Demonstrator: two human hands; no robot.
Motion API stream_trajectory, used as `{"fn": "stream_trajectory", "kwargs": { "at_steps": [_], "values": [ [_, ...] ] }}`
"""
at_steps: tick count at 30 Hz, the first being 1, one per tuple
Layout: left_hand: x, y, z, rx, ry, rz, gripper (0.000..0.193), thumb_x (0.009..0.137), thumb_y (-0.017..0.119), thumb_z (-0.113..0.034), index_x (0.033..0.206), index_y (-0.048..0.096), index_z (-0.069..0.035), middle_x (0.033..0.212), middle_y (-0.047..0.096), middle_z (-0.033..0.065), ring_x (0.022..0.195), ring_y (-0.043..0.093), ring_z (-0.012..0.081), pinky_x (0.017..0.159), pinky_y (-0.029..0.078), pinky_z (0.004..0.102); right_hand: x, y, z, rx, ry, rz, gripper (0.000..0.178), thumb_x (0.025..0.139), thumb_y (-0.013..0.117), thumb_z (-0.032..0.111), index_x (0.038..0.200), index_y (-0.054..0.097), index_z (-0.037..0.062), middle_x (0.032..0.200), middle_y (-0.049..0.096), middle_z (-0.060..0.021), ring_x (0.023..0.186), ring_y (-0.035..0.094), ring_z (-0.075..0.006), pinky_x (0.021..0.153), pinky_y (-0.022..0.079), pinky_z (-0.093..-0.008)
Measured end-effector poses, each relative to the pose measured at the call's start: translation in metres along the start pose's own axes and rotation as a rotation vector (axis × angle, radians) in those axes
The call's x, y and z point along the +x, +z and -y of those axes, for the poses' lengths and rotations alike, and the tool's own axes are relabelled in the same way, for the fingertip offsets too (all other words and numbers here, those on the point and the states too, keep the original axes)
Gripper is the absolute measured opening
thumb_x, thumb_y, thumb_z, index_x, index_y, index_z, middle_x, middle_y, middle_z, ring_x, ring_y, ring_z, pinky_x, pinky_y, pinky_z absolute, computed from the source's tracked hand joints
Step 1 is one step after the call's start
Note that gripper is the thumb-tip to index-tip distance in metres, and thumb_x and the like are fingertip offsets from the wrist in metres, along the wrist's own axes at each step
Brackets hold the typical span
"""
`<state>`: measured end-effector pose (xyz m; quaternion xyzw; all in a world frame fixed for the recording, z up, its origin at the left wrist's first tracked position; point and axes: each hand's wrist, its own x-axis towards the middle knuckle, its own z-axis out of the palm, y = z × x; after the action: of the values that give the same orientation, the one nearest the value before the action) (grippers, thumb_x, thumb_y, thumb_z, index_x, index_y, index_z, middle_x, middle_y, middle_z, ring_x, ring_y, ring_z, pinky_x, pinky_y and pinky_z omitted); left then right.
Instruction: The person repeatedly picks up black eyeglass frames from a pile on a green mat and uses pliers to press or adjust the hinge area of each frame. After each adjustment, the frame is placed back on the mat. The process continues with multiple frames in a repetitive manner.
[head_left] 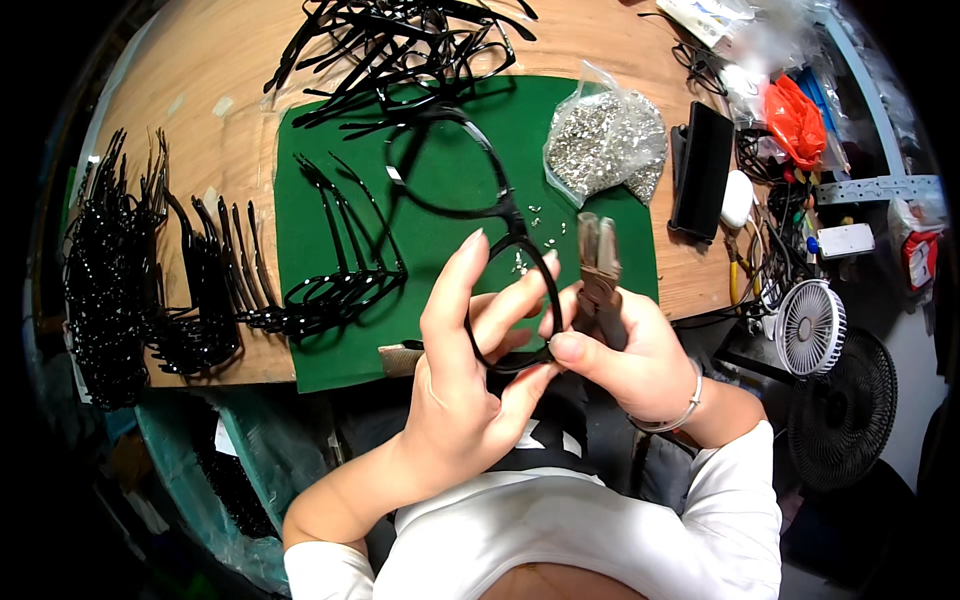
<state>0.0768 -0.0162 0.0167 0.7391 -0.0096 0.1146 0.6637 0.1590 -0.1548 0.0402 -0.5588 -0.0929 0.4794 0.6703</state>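
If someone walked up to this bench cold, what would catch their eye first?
Probably the black glasses frame held up at the centre over the green mat, the left hand gripping one rim and the right hand pinching it while also holding pliers. Next, the dense rows of black frames along the table's left edge and the clear bag of small metal parts at upper right of the mat.

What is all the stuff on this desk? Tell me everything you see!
Black plastic glasses frame: one, held above the mat.
Grey metal pliers: one, in the right hand.
Green felt mat: one, desk middle.
Clear bag of silvery small parts: one, mat's right edge.
Black frame pieces: many, left and top.
Black rectangular case: one, right.
White small fan: one, right, off the desk.
Wooden desk: one, light brown.
Left hand: holds frame.
Right hand: holds pliers, touches frame.
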Motion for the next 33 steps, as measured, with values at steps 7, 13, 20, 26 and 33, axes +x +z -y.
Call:
{"fn": "stream_trajectory", "kwargs": {
  "at_steps": [7,13,20,26,33],
  "values": [
    [0.000,0.002,-0.005,-0.490,-0.144,0.020,0.086,0.075,0.056,0.010,0.132,-0.005,-0.008,0.126,0.040,0.0221,0.099,0.054,0.0217,0.083,0.047,0.0314,-0.010,-0.008,0.021,-0.070,0.082,0.119,0.020,0.084,0.057,0.015,0.096,0.051,0.0010,0.087,0.053,-0.0013,0.078,0.050,-0.0079,0.071,0.043,-0.0229],
    [-0.012,-0.007,-0.003,-0.537,-0.342,-0.002,0.083,0.075,0.055,0.010,0.132,-0.003,-0.008,0.126,0.038,0.0248,0.083,0.059,0.0141,0.071,0.049,0.0234,-0.019,-0.028,0.023,-0.679,0.232,0.441,0.030,0.086,0.052,0.027,0.096,0.052,-0.0011,0.080,0.058,-0.0104,0.075,0.056,-0.0177,0.070,0.045,-0.0282],
    [-0.021,-0.011,0.002,-0.485,-0.304,-0.047,0.087,0.072,0.057,0.013,0.132,-0.003,-0.007,0.124,0.041,0.0248,0.078,0.058,0.0105,0.069,0.049,0.0220,-0.012,-0.027,0.033,-0.811,0.265,0.428,0.028,0.085,0.053,0.027,0.092,0.052,-0.0008,0.078,0.058,-0.0127,0.072,0.058,-0.0238,0.065,0.046,-0.0311],
    [-0.021,-0.011,0.004,-0.454,-0.295,0.021,0.085,0.073,0.057,0.010,0.132,-0.003,-0.006,0.123,0.042,0.0250,0.078,0.059,0.0115,0.066,0.049,0.0211,-0.010,-0.022,0.021,-0.889,0.238,0.511,0.030,0.085,0.053,0.030,0.088,0.052,0.0001,0.079,0.058,-0.0136,0.074,0.058,-0.0268,0.066,0.045,-0.0329],
    [-0.023,-0.009,0.008,-0.464,-0.336,0.054,0.084,0.075,0.055,0.011,0.132,-0.005,-0.007,0.126,0.039,0.0248,0.087,0.060,0.0172,0.070,0.049,0.0234,-0.002,-0.017,0.018,-1.110,0.248,0.465,0.034,0.082,0.056,0.032,0.075,0.055,-0.0017,0.061,0.056,-0.0159,0.059,0.057,-0.0327,0.056,0.045,-0.0376]
  ]
}}
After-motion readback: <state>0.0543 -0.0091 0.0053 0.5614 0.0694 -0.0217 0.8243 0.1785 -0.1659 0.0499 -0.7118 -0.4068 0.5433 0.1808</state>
